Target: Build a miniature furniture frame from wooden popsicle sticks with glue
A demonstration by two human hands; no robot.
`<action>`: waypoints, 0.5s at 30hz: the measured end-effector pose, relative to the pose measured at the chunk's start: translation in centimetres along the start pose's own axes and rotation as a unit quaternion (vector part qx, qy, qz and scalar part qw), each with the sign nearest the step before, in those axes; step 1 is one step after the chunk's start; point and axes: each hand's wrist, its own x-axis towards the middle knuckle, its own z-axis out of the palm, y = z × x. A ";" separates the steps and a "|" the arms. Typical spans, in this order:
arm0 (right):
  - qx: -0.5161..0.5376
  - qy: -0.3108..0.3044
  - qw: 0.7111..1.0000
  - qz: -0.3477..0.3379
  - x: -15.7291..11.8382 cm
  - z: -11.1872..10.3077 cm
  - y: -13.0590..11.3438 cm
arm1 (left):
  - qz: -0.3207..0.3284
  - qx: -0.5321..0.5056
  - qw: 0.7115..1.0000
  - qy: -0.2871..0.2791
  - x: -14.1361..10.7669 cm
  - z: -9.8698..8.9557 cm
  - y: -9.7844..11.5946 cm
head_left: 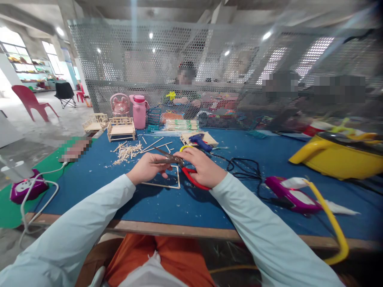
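My right hand point(206, 165) is wrapped round the red and yellow handles of a pair of scissors point(188, 173). Their dark blades point left and lie apart, reaching across to the fingers of my left hand point(145, 167). That hand is closed beside the blades; whatever it pinches is too small or hidden to make out. Beneath both hands, a rectangular frame of thin wooden sticks point(163, 185) lies on the blue table mat point(131, 207), partly covered by the left hand. Just beyond are loose sticks point(157, 143) and a heap of short cut pieces point(127, 153).
Small wooden stick chairs point(121, 129), a pink bottle point(139, 111) and a blue glue gun point(201, 141) stand or lie toward the back. On the right are a purple power strip point(293, 195) and a yellow pot point(344, 155). Behind a perforated metal screen point(134, 59) sits another person.
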 end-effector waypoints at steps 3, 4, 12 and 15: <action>-0.003 -0.009 1.000 -0.008 -0.1 -0.2 0.1 | 0.004 -0.014 1.000 -0.027 0.0 0.0 -0.1; -0.005 -0.009 1.000 -0.010 -0.1 -0.3 0.2 | 0.006 -0.020 0.999 -0.039 0.0 -0.1 -0.1; -0.032 -0.010 0.999 -0.010 -0.1 -0.6 0.0 | 0.026 0.014 0.997 -0.065 -0.1 -0.3 -0.5; -0.024 -0.001 1.000 -0.020 0.0 -0.4 0.1 | 0.020 0.000 0.998 -0.064 -0.1 -0.2 -0.4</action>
